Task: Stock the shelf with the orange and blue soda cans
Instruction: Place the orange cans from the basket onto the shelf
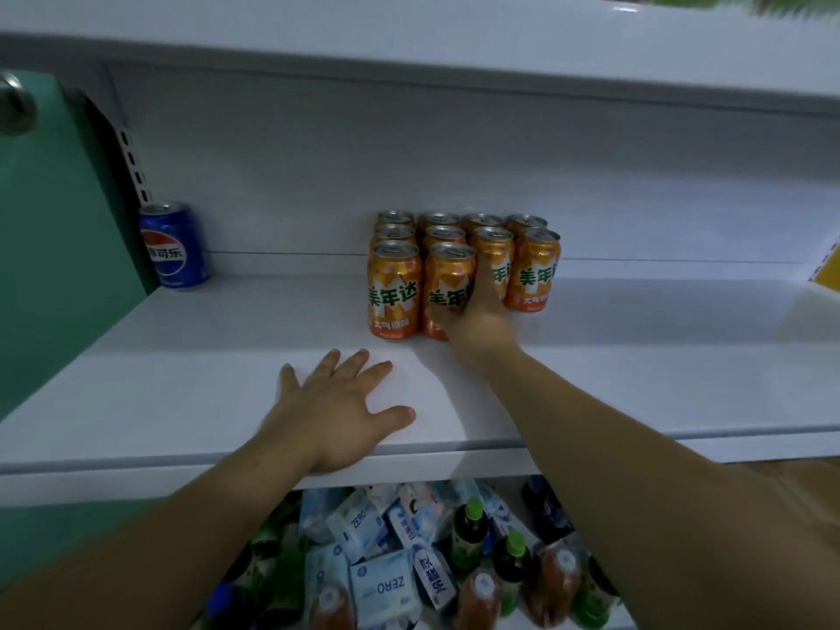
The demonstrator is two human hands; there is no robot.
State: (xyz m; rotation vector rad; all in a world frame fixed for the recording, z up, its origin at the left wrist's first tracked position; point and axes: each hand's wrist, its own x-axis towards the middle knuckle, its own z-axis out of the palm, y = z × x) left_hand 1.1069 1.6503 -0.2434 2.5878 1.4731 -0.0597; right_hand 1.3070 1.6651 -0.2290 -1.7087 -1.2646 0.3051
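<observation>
**Store shelving bay, dim even light**

White shelf [636, 379] across mid-frame, with a white back panel [409, 166] behind it. Upper board [409, 38] along the top. Slotted upright [134, 166] at upper left. Green panel [54, 266] on the left edge, with a round metal knob [16, 104]. Yellow patch [829, 266] at right edge, unidentifiable.

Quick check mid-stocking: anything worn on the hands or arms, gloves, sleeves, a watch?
Nothing worn that shows. The left hand and right hand are bare: no gloves, no rings visible. The left forearm and right forearm are bare to the picture's edge: no sleeves, watch or bands.
</observation>
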